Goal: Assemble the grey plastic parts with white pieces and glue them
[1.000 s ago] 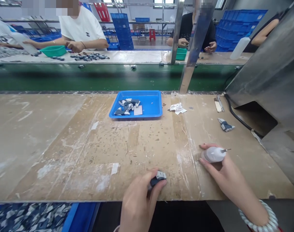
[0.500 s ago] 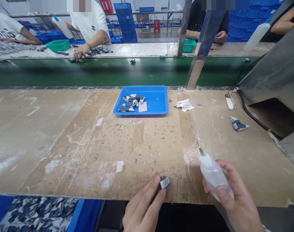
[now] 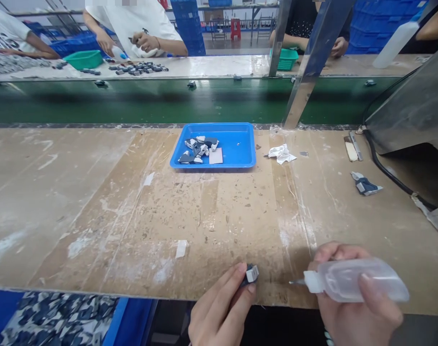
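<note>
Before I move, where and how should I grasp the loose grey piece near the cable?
Probably take the loose piece by its dark middle, from above and the near side: its light ends jut outward, and the black cable runs beyond it.

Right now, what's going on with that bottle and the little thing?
The person's left hand pinches a small dark and pale piece near the table's front edge. The right hand holds a see-through bottle sideways, its thin tip pointing toward the piece but apart from it. More dark and pale pieces lie in the blue tray.
</note>
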Tool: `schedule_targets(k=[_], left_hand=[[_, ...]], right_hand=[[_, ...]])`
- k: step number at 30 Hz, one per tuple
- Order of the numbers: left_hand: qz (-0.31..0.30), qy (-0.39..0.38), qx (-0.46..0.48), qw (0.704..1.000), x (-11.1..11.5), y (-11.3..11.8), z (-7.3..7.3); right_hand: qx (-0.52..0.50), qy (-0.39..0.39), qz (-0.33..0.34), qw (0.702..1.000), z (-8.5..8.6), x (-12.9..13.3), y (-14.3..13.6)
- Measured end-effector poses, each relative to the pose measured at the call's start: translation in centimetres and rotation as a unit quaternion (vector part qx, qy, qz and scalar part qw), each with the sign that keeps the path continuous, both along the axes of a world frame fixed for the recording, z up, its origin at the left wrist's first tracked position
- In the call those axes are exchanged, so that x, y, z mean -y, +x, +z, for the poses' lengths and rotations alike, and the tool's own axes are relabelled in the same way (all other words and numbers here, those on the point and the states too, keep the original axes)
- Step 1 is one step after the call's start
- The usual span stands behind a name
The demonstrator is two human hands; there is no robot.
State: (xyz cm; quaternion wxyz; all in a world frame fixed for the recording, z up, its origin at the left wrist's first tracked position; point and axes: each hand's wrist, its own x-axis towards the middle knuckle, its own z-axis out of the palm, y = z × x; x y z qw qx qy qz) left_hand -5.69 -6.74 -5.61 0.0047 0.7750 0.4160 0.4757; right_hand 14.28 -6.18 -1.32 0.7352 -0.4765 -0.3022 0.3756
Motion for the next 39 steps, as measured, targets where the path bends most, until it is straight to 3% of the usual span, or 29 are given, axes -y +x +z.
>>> schedule_targets(k=[3,6,11,16,26,39], left_hand=[[-0.007,0.003,0.001,1.000,-0.1,-0.1,0.0],[-0.009,0.002,-0.007,1.000,-0.2,0.0,-0.2],[0.004,0.025,0.011,1.000,-0.4,0.0,-0.2],[-0.042,-0.032,-0.074,0.996,-0.3,-0.8,1.1],[-0.019,-0.026,-0.039,0.999,-0.1,-0.4,1.0],[-0.050,-0.017,-0.051,0.997,-0.3,-0.8,1.1]], right_hand=[[0.092,0.036,-0.022,0.995,-0.9,0.5,-0.6],[0.178,0.073,0.007,0.981,-1.5,0.9,-1.3],[0.246,0.082,-0.048,0.965,-1.1,0.8,-1.9],[0.298,0.079,0.023,0.951,-2.1,1.6,-1.1],[0.293,0.054,0.028,0.954,-2.5,2.2,-0.9],[0.290,0.061,0.016,0.955,-1.5,1.3,-1.8]])
